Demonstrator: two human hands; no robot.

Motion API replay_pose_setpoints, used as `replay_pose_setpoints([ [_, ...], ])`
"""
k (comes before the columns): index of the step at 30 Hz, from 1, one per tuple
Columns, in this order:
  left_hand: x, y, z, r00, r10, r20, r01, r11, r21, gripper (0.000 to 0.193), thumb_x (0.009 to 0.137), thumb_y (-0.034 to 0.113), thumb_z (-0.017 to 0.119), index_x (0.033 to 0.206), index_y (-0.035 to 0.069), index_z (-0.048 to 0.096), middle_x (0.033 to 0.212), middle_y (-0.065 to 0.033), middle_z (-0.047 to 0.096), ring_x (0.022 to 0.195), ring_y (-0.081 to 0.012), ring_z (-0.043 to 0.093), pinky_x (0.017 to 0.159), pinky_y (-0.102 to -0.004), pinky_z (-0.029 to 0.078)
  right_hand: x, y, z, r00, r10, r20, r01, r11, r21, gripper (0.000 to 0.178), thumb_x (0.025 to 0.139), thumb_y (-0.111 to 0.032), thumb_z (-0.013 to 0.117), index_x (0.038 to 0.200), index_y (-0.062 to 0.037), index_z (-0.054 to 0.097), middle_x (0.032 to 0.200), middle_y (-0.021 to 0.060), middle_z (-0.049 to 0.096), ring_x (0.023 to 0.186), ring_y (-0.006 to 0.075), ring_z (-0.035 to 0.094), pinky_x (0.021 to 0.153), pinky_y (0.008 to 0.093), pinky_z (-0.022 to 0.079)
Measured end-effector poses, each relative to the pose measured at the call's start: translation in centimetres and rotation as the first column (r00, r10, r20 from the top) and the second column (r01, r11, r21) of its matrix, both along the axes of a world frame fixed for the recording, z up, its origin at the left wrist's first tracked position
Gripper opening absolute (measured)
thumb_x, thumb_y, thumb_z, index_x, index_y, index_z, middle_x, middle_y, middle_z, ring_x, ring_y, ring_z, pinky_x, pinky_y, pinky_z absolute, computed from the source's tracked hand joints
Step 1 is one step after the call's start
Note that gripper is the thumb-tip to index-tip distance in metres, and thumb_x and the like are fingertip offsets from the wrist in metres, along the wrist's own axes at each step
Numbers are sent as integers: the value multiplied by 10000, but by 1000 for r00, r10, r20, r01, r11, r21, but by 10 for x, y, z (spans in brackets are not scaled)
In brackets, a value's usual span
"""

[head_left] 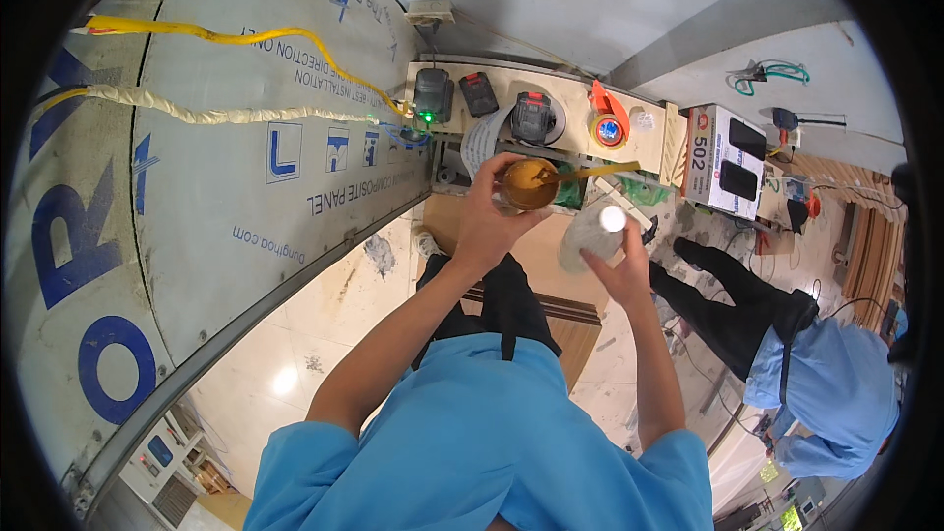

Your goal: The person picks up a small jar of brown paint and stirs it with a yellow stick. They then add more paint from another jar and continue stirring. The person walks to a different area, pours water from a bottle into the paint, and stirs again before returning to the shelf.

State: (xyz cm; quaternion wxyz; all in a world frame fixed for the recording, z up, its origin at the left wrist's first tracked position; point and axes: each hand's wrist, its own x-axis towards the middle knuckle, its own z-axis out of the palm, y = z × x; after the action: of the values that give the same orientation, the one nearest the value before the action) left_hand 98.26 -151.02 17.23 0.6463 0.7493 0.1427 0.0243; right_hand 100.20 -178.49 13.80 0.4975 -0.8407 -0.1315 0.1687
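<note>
My left hand is closed around a small round cup with a mustard-brown inside, tilted so its mouth faces up. A flat yellowish stick rests in it, its free end pointing right. In my right hand is a pale, cloudy bottle with a white cap, thumb and fingers on its right side. Bottle and cup are apart, the bottle lower and to the right. Both are held in front of a narrow wooden shelf.
On the shelf are a charger with a green light, black battery packs and a tape roll. Right of them stands a white box. A printed panel borders my left, yellow cable across it. A co-worker bends at right.
</note>
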Motion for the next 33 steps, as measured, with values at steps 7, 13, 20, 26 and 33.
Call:
replay_pose_setpoints([
  [7, -26, 28, 15, 993, 114, -25, -113, 993, 29, 796, 767, 77, 949, 1437, 84, 519, 1411, -87, 636, 1309, -228, 629, 1147, -387, 481, 93, 28, -139, 950, -305, 63, 296, 948, 116, 750, 865, -75, 857, 1480, 7, 436, 1369, 198, 630, 1311, 270, 618, 1153, 398, 459],
  [13, -61, 49, 34, 982, 186, -19, -183, 976, 119, 789, 772, 40, 935, 1438, 60, 513, 1432, -97, 628, 1343, -241, 615, 1181, -389, 468, 161, 66, -211, 901, -397, 174, 389, 918, 81, 748, 863, -143, 871, 1474, -7, 462, 1386, 156, 632, 1290, 255, 610, 1137, 387, 447],
  [20, -105, 52, 71, 967, 253, -17, -250, 964, 90, 801, 771, 62, 935, 1451, 54, 512, 1445, -106, 605, 1362, -234, 594, 1199, -403, 442, 183, 46, -255, 941, -308, 140, 313, 950, -13, 797, 876, -82, 857, 1543, -24, 425, 1401, 157, 648, 1335, 294, 620, 1122, 415, 466],
  [26, -153, 55, 100, 957, 289, -10, -287, 955, 69, 796, 766, 65, 935, 1447, 56, 523, 1413, -101, 618, 1344, -218, 602, 1182, -390, 454, 159, 18, -240, 983, -182, 22, 178, 921, -346, 861, 836, -368, 885, 1506, 0, 487, 1354, 265, 689, 1269, 420, 667, 1082, 473, 504],
  [33, -205, 72, 91, 957, 286, 59, -288, 957, 34, 803, 768, 29, 926, 1452, 52, 506, 1423, -101, 618, 1343, -220, 601, 1177, -384, 462, 47, 72, -134, 866, 273, -418, -435, 825, -361, 443, 926, -342, 778, 1195, 5, 720, 975, 182, 783, 953, 252, 772, 830, 393, 598],
])
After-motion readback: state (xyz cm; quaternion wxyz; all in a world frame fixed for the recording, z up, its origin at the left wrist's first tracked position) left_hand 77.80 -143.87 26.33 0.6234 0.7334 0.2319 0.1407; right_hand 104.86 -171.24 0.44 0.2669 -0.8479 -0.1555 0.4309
